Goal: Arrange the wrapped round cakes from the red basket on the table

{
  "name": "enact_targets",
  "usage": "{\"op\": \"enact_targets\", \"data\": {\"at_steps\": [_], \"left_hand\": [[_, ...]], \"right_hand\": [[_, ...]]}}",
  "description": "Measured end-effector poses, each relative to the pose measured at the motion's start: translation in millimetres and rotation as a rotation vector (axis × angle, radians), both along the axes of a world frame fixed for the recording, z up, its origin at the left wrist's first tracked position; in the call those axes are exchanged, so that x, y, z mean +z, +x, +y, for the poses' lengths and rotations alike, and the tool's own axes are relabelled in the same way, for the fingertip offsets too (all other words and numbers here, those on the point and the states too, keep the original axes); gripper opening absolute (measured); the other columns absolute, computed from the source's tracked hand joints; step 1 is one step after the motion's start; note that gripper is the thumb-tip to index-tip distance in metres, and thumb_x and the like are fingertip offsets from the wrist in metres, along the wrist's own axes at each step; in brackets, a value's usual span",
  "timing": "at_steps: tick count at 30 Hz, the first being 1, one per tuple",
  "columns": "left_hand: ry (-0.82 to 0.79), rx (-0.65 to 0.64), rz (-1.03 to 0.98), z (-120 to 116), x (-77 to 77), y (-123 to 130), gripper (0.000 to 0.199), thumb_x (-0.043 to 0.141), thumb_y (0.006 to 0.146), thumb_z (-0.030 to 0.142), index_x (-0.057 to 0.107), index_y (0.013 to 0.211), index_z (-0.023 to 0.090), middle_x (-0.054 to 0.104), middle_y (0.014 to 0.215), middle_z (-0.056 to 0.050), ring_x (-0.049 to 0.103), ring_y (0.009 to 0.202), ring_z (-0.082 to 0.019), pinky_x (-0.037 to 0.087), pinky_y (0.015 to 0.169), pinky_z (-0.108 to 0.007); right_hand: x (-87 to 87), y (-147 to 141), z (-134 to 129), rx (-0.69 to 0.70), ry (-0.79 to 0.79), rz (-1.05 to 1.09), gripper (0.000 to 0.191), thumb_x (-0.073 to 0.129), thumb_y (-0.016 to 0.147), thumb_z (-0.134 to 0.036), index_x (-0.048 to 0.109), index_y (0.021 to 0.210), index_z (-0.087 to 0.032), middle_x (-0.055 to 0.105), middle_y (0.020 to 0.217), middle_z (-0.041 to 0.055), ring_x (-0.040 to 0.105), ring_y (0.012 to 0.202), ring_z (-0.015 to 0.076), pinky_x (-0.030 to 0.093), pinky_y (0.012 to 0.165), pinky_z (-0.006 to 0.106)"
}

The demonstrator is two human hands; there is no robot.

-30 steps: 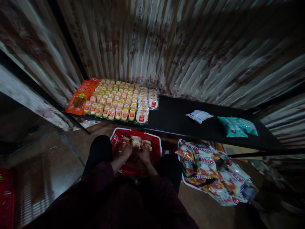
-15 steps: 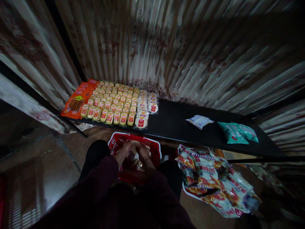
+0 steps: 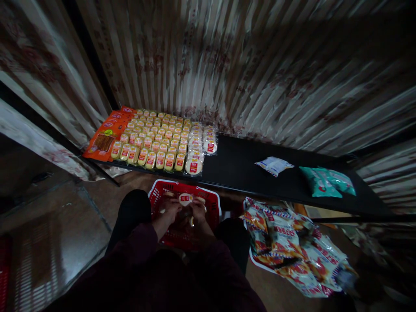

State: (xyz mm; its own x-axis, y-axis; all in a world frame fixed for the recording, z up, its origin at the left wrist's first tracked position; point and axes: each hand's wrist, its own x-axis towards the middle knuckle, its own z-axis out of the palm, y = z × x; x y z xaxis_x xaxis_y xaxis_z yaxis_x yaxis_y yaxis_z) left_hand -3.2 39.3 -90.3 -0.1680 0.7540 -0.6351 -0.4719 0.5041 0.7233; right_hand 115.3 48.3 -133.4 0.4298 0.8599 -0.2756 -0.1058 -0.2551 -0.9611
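Between my two hands, a round wrapped cake with a red and white label (image 3: 186, 199) is held flat above the red basket (image 3: 212, 208). My left hand (image 3: 173, 206) pinches its left side and my right hand (image 3: 197, 209) its right side. More wrapped cakes lie in the basket below, partly hidden by my hands. On the black shelf (image 3: 234, 164) in front stand rows of small yellow wrapped cakes (image 3: 159, 159). At the right end of those rows are round white wrapped cakes (image 3: 194, 165).
Orange packets (image 3: 102, 145) lie at the shelf's left end. A white packet (image 3: 274, 165) and teal packets (image 3: 321, 182) lie farther right. A basket heaped with red and white bags (image 3: 286, 238) stands on the floor at right. Pleated curtains (image 3: 208, 65) hang behind.
The labelled round cake now shows upright between my fingers, where before my hands were down among the wrapped cakes in the basket. The view has shifted slightly.
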Motion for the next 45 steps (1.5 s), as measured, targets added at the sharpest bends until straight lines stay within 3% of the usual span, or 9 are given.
{"op": "enact_targets", "data": {"at_steps": [4, 7, 12, 16, 20, 29, 35, 42, 45], "left_hand": [[-0.069, 0.017, 0.011, -9.9, 10.3, 3.9, 0.037, 0.067, 0.056, -0.001, 0.058, 0.087, 0.017, 0.063, 0.062, 0.002, 0.06, 0.056, -0.012, 0.048, 0.062, -0.026], [-0.115, -0.023, 0.012, -12.5, 19.5, 3.6, 0.038, 0.067, 0.062, 0.008, 0.058, 0.097, 0.018, 0.064, 0.065, 0.002, 0.059, 0.054, -0.011, 0.047, 0.059, -0.024], [0.025, 0.008, 0.051, -14.8, 35.5, -2.5, 0.029, 0.071, 0.065, 0.029, 0.063, 0.09, 0.018, 0.068, 0.082, -0.003, 0.061, 0.064, -0.012, 0.045, 0.056, -0.021], [0.119, -0.143, 0.069, -17.2, 53.6, -7.2, 0.028, 0.076, 0.059, 0.03, 0.068, 0.081, 0.015, 0.07, 0.079, -0.005, 0.059, 0.061, -0.013, 0.044, 0.055, -0.021], [0.161, -0.271, 0.03, -19.7, 71.3, -7.6, 0.031, 0.076, 0.059, 0.028, 0.069, 0.085, 0.015, 0.07, 0.076, -0.004, 0.06, 0.061, -0.012, 0.043, 0.055, -0.021], [0.202, -0.151, -0.185, -27.9, 116.1, 3.1, 0.022, 0.074, 0.062, 0.019, 0.062, 0.08, 0.015, 0.068, 0.073, -0.003, 0.062, 0.062, -0.013, 0.049, 0.06, -0.024], [0.216, -0.125, -0.172, -28.1, 134.7, 6.9, 0.018, 0.071, 0.065, 0.016, 0.062, 0.08, 0.014, 0.068, 0.073, -0.004, 0.062, 0.062, -0.013, 0.051, 0.063, -0.027], [0.226, -0.172, -0.06, -28.4, 140.3, 10.5, 0.007, 0.066, 0.067, 0.013, 0.064, 0.074, 0.012, 0.067, 0.071, -0.004, 0.06, 0.058, -0.012, 0.049, 0.061, -0.025], [0.222, -0.153, -0.04, -28.5, 140.6, 13.7, 0.017, 0.062, 0.069, 0.008, 0.064, 0.085, 0.013, 0.068, 0.078, -0.005, 0.062, 0.064, -0.013, 0.05, 0.067, -0.026]], "right_hand": [[11.7, -1.2, -12.2, -0.076, -0.024, 0.1, 0.022, 0.064, 0.052, -0.032, 0.05, 0.066, -0.022, 0.059, 0.059, -0.0041, 0.054, 0.052, 0.0124, 0.045, 0.053, 0.026], [21.8, 3.0, -20.0, -0.088, -0.007, 0.156, 0.029, 0.067, 0.051, -0.034, 0.053, 0.074, -0.022, 0.064, 0.069, -0.0031, 0.058, 0.06, 0.0136, 0.048, 0.056, 0.027], [50.4, 13.9, -32.2, 0.056, 0.014, 0.24, 0.035, 0.072, 0.052, -0.034, 0.06, 0.082, -0.021, 0.068, 0.08, 0.0007, 0.062, 0.071, 0.0162, 0.05, 0.064, 0.028], [80.7, 21.3, -36.6, 0.154, 0.053, 0.303, 0.037, 0.074, 0.055, -0.034, 0.064, 0.088, -0.021, 0.068, 0.078, 0.0003, 0.061, 0.068, 0.0155, 0.049, 0.062, 0.027], [104.8, 25.6, -32.7, 0.13, 0.044, 0.308, 0.042, 0.077, 0.052, -0.032, 0.064, 0.091, -0.021, 0.066, 0.073, -0.0024, 0.059, 0.061, 0.0127, 0.047, 0.058, 0.025], [142.5, 13.6, -39.5, 0.133, 0.077, 0.416, 0.043, 0.079, 0.056, -0.036, 0.067, 0.093, -0.018, 0.07, 0.073, 0.0004, 0.063, 0.061, 0.0131, 0.051, 0.059, 0.026], [152.4, 10.8, -48.4, 0.14, 0.098, 0.433, 0.04, 0.079, 0.058, -0.036, 0.068, 0.092, -0.017, 0.072, 0.081, 0.0024, 0.063, 0.063, 0.0126, 0.051, 0.06, 0.025], [157.2, 6.1, -49.1, 0.025, 0.126, 0.376, 0.034, 0.077, 0.058, -0.038, 0.067, 0.084, -0.018, 0.069, 0.07, -0.0007, 0.058, 0.054, 0.0107, 0.048, 0.054, 0.024], [158.5, 5.4, -47.5, -0.009, 0.106, 0.355, 0.035, 0.076, 0.058, -0.04, 0.065, 0.083, -0.018, 0.066, 0.064, -0.0027, 0.055, 0.05, 0.0098, 0.046, 0.05, 0.022]]}}
